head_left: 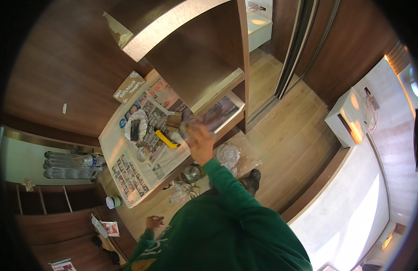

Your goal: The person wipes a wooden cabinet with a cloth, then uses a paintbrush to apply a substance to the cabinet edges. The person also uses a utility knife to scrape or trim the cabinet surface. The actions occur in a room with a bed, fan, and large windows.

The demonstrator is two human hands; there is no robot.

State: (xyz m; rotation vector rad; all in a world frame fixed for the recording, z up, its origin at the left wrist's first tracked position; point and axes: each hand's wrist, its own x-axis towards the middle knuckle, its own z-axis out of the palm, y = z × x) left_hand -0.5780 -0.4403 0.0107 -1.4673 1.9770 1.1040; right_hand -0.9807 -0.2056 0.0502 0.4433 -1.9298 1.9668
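Green sweatshirt (pixel 218 221) sits nearest my view; beyond it, the right grip (pixel 200 143) blurs near the right end of the surface (pixel 160 183), and I cannot tell its opening or hold, while the left grip (pixel 155 221) hangs half-curled, contents unclear. Left of the right grip, a slim yellow-and-black tool (pixel 165 138) lies on newspaper (pixel 131 179), probably spread as protection.

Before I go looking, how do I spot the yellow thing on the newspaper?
Find the wide spread of printed newspaper. On it, just left of the person's blurred right hand, lies a long, slim, bright yellow tool. That colour sets it apart from the crumpled white bundle farther left.
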